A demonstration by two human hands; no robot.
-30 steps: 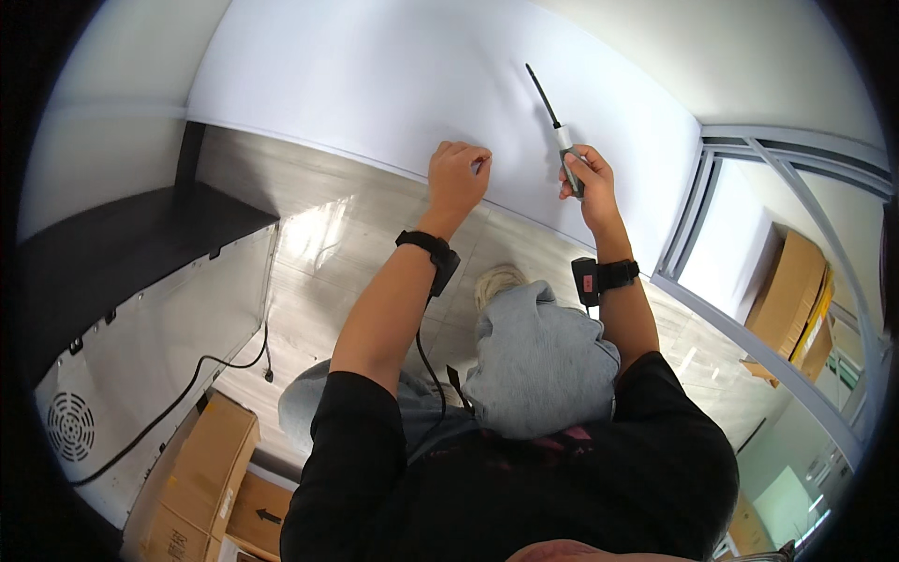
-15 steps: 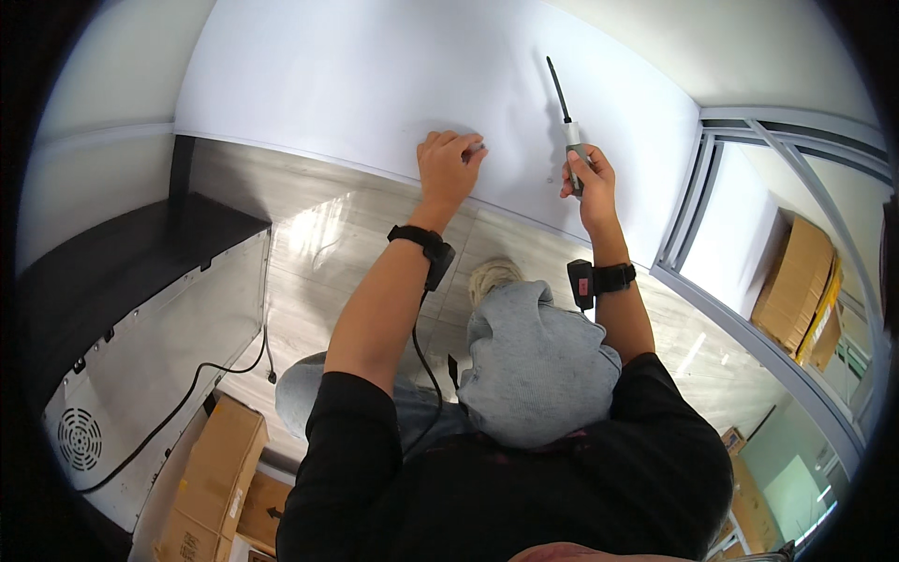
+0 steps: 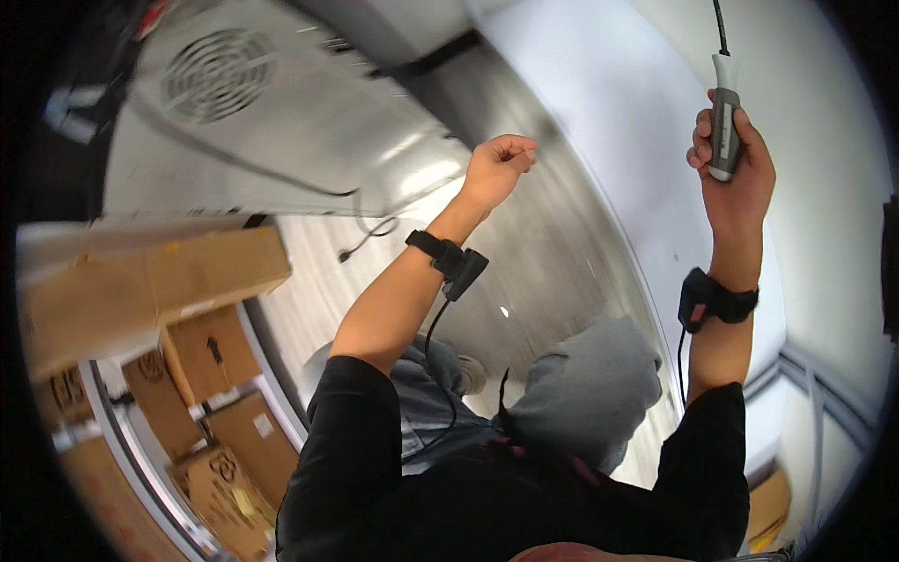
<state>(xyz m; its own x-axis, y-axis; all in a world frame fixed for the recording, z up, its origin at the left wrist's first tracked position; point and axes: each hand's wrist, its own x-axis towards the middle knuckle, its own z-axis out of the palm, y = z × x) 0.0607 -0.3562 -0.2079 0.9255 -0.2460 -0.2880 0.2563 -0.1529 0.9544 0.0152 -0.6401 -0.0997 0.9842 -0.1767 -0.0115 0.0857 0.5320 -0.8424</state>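
My right hand (image 3: pixel 735 169) is raised near the white wall (image 3: pixel 637 112), closed around the grey and white handle of a tool (image 3: pixel 722 122) whose thin dark shaft runs up out of the top edge. My left hand (image 3: pixel 499 169) is held out over the grey floor (image 3: pixel 543 253) with its fingers curled into a loose fist, nothing in it and apart from the wall. Both wrists wear black bands with small devices. My knees in grey trousers (image 3: pixel 581 393) are bent below.
A grey appliance with a round vent (image 3: pixel 220 75) lies at the upper left, a black cable (image 3: pixel 370 234) trailing from it across the floor. Several cardboard boxes (image 3: pixel 150 290) are stacked at the left. A window frame (image 3: pixel 824 403) runs along the right.
The view has swung sharply to the left. My left hand has come off the wall and now hangs over the floor. My right hand still grips the tool.
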